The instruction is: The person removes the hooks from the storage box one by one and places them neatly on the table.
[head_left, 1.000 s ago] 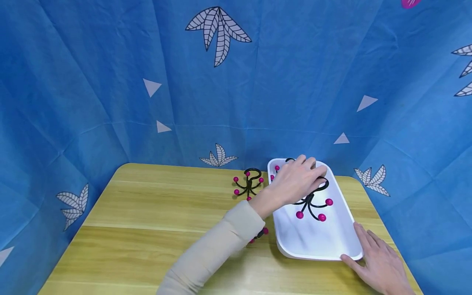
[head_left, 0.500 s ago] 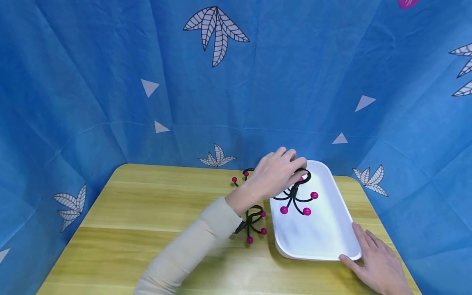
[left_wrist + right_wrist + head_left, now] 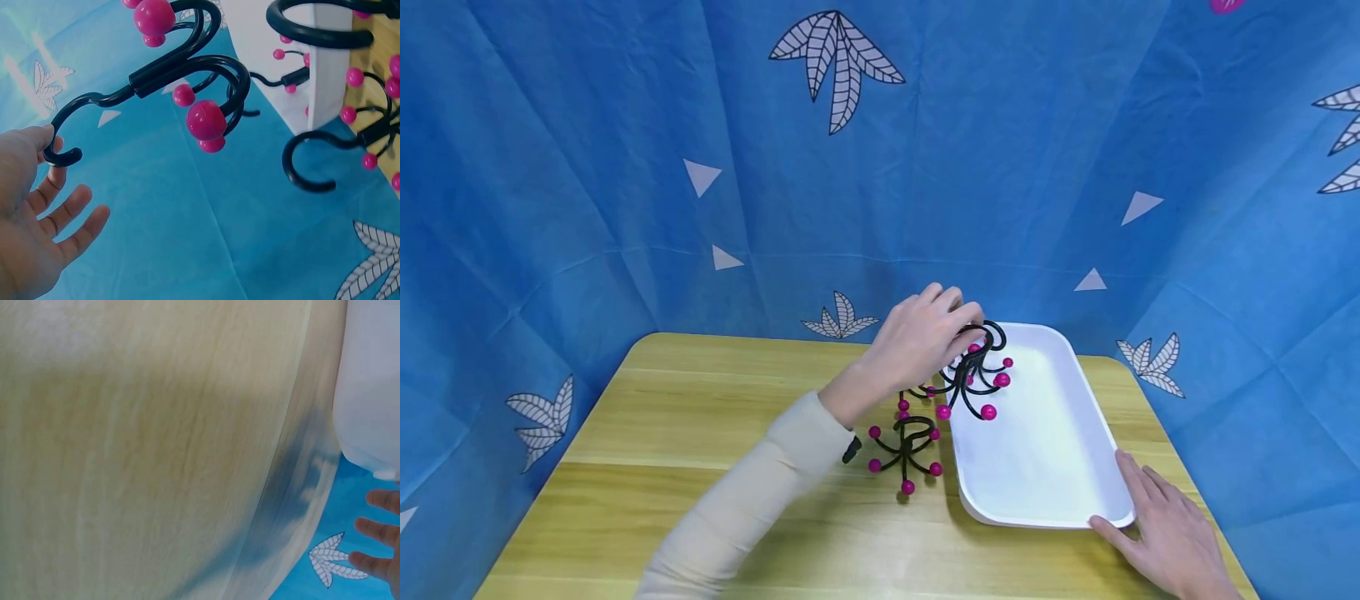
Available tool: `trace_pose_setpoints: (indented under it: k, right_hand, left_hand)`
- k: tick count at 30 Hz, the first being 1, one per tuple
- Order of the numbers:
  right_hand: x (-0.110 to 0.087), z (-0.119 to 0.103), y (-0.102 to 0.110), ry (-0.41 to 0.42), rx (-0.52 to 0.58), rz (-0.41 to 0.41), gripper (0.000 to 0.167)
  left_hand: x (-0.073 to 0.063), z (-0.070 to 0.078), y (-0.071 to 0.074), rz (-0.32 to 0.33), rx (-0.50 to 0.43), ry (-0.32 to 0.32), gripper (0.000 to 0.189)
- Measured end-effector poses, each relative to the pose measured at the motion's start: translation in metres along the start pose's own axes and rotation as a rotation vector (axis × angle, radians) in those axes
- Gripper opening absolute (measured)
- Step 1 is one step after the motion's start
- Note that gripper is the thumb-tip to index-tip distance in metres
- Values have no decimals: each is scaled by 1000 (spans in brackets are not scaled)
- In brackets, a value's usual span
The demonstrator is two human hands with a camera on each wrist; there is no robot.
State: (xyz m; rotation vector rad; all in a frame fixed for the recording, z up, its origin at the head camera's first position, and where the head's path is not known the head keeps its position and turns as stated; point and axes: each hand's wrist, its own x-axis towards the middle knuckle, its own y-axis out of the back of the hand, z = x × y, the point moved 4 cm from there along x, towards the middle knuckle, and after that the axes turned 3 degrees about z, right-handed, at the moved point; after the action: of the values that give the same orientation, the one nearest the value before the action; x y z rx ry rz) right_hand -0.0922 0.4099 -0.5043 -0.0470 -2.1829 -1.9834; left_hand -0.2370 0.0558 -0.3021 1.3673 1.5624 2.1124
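Observation:
My left hand (image 3: 917, 337) pinches the curled top of a black multi-arm hook (image 3: 961, 379) with pink ball tips. It hangs over the far left part of a white tray (image 3: 1045, 442), and overlaps a similar hook there in the head view. Thumb and index finger meet at its curl in the left wrist view, the other fingers spread away from the hook (image 3: 165, 72). At the tray's near right corner my right hand (image 3: 1176, 533) rests with straight fingers along the side and the thumb at the front rim. Part of the right hand (image 3: 381, 531) shows in the right wrist view.
A third hook (image 3: 906, 447) lies on the wooden table (image 3: 700, 433) left of the tray. Another lies behind it, mostly hidden by my left forearm. A blue patterned curtain (image 3: 910, 192) closes off the back and sides.
My left hand has carried the hook leftward and slightly away, from over the tray's middle to its left side. The right hand stays at the corner.

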Motion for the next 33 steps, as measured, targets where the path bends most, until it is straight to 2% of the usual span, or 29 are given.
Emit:
trace_pose_setpoints:
  k: [6,12,23,33]
  right_hand:
    - [0,1,0,-1,-4,-4,107]
    - [0,1,1,-3,-9,-1,106]
    - [3,1,0,-37,-35,-56,109]
    - [3,1,0,-17,-27,-36,107]
  left_hand:
    - [-9,-15,12,19,-6,3,20]
    - [-18,-34,20,-3,-18,54,20]
    - [-42,-72,32,-9,36,142,20]
    - [-67,-103,29,-29,76,196,21]
